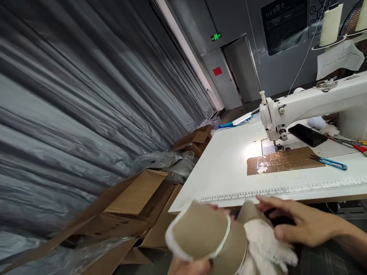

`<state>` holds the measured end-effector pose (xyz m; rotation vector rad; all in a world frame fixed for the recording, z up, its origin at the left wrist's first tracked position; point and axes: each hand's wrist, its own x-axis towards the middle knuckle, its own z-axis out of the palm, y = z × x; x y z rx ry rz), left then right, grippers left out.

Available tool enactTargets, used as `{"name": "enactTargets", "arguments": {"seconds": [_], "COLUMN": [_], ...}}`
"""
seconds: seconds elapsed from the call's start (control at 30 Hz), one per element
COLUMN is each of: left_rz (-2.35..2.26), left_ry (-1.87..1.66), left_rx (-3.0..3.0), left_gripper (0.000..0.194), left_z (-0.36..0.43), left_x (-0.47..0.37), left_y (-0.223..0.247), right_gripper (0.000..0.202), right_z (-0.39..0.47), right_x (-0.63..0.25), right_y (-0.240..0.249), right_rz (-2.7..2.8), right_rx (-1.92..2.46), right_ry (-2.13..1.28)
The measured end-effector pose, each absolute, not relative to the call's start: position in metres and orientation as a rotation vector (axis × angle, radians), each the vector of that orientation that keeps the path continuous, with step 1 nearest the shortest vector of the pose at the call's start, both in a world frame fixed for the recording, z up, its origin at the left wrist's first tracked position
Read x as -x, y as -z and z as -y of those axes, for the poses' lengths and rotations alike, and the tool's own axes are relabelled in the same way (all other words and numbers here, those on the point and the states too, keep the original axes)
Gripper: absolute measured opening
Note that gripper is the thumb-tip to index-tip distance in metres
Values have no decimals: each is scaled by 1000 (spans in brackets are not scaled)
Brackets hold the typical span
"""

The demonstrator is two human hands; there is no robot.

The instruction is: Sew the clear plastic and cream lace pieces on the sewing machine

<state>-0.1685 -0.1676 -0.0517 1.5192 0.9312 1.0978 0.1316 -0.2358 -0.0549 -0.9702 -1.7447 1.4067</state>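
In front of the table's near edge, my left hand [196, 266] is closed on a beige piece with white fleece lining [202, 229]. Pale trim runs along the piece's edge, and motion blurs it. Part of the left hand is hidden behind the piece. Beside it, more beige material with shaggy white fleece [266, 242] hangs below the table edge. My right hand [306, 223] is at its right side, fingers spread and thumb close to the fleece; whether they touch is hard to tell.
A white sewing machine [311, 99] stands on the white table [218, 168]. Brown tape [286, 160], blue thread snips [329, 162] and a phone [307, 135] lie near its needle. A printed ruler [275, 190] follows the front edge. Cardboard boxes [137, 194] and grey curtains [86, 95] are at the left.
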Motion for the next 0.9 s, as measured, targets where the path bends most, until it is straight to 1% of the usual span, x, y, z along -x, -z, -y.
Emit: {"name": "enactTargets", "arguments": {"seconds": [0.03,0.1,0.2,0.27,0.33,0.4,0.47,0.5,0.6,0.63,0.67,0.7,0.73,0.77,0.83,0.87,0.9], "left_rz": [-877,-753,-658,-637,-632,-622,-606,-601,-594,-604,-623,-648,-667,-659,-545,-473,-423], "left_ry": [-1144,-1141,-960,-959,-982,-983,-971,-960,-1035,-1137,-1271,-1416,-1540,-1621,-1688,-1707,-1735], "left_rx": [-1442,-1392,-1465,-1525,-1575,-1606,-1620,-1632,-1746,-1832,-1948,-2093,-2266,-2455,-2796,-2914,-2989], "left_gripper": [78,73,64,58,58,59,63,67,83,89,94,94,87,73,37,26,22], "left_z": [161,151,142,139,137,134,129,126,110,105,100,96,93,92,95,98,101], "left_x": [147,102,46,24,13,8,7,7,12,15,19,23,27,31,36,36,36], "left_y": [47,36,17,7,3,3,9,13,25,28,30,31,32,32,34,35,37], "right_gripper": [102,103,93,88,90,95,93,85,49,42,38,36,37,37,36,35,34], "right_z": [237,240,242,242,239,233,226,222,210,206,204,202,201,200,199,199,199], "right_x": [-137,-148,-161,-165,-166,-163,-156,-152,-138,-134,-132,-130,-128,-127,-125,-123,-122], "right_y": [51,46,44,41,36,29,22,20,19,20,21,21,21,20,17,16,15], "right_rz": [1714,1694,1647,1564,1520,1572,1677,1710,1674,1644,1628,1633,1655,1684,1739,1752,1756], "right_rx": [978,1086,1345,1483,1572,1611,1585,1556,1514,1548,1612,1698,1796,1890,2031,2074,2103], "right_ry": [-1345,-1155,-697,-359,-132,-82,-198,-306,-556,-551,-500,-424,-355,-302,-255,-255,-258]}}
